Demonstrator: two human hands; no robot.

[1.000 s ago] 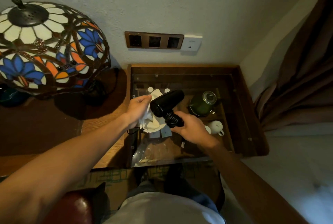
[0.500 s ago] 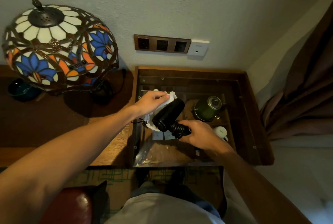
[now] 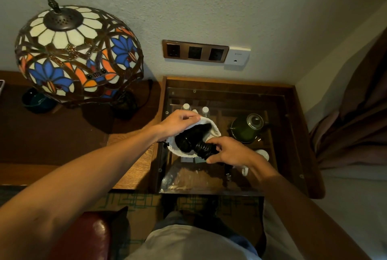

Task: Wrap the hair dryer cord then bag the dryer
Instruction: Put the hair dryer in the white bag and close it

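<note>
Left hand (image 3: 178, 122) pinches white drawstring bag (image 3: 213, 129) rim open. Right hand (image 3: 231, 152) grips cord-wrapped handle of hair dryer (image 3: 193, 138), nozzle inside bag, above glass surface (image 3: 276, 134) left edge. Risk: cord coils snagging rim, unwinding.
</note>
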